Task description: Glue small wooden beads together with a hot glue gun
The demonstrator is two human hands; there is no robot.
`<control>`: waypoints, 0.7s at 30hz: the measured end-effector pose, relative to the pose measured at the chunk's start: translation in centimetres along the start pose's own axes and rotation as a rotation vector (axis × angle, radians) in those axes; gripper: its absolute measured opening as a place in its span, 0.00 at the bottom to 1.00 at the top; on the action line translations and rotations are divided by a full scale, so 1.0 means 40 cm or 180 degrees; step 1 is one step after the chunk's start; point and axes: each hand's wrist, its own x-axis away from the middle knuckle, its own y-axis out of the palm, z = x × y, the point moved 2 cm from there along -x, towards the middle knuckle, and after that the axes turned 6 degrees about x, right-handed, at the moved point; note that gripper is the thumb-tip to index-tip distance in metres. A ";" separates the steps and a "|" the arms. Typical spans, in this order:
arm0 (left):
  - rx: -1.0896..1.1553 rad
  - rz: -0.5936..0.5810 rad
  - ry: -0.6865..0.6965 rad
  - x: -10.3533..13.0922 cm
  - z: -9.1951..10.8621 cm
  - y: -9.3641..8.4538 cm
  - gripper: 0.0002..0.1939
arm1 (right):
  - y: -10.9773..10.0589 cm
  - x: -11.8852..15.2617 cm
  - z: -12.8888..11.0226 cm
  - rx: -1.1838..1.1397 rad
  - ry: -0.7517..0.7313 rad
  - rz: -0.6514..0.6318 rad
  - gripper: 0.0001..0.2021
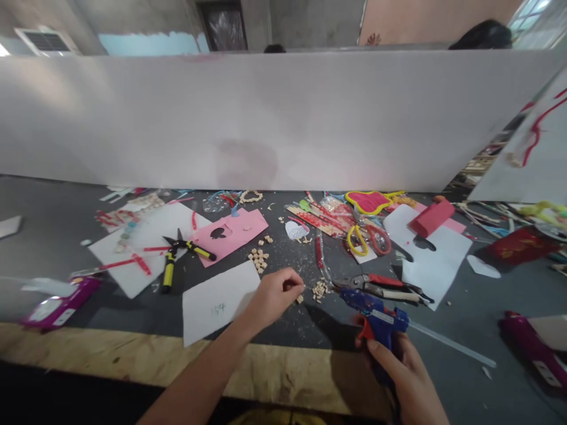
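Note:
My right hand (401, 360) is wrapped round the handle of a blue glue gun (376, 313) with a red trigger. A clear glue stick (452, 343) sticks out of its back, and its nozzle points left. Left of it, my left hand (277, 295) hovers low over the dark table with thumb and forefinger pinched; whatever lies between the fingertips is too small to name. Close by are a small heap of pale wooden bits (319, 290) and a cluster of little wooden pieces (258, 258). A white sheet (217, 304) lies beside my left forearm.
A white panel (177, 124) stands across the back. Yellow-black pliers (169, 268), pink paper (234, 233), red-handled pliers (385, 280), scissors (358, 239) and a cut white sheet (429, 260) lie on the table. Purple boxes (66, 301) sit at both sides. Heads show behind the panel.

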 end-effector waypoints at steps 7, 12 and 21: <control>0.1566 -0.0009 -0.0452 0.052 -0.009 0.018 0.10 | 0.061 0.033 -0.017 0.0455 -0.0356 -0.0409 0.18; 0.2459 -0.0046 -0.0809 0.074 -0.009 0.031 0.11 | 0.078 0.056 -0.029 0.0703 -0.0801 -0.0217 0.16; 0.2973 0.0152 -0.0891 0.081 -0.008 0.023 0.14 | 0.103 0.077 -0.044 0.0845 -0.0880 -0.0107 0.14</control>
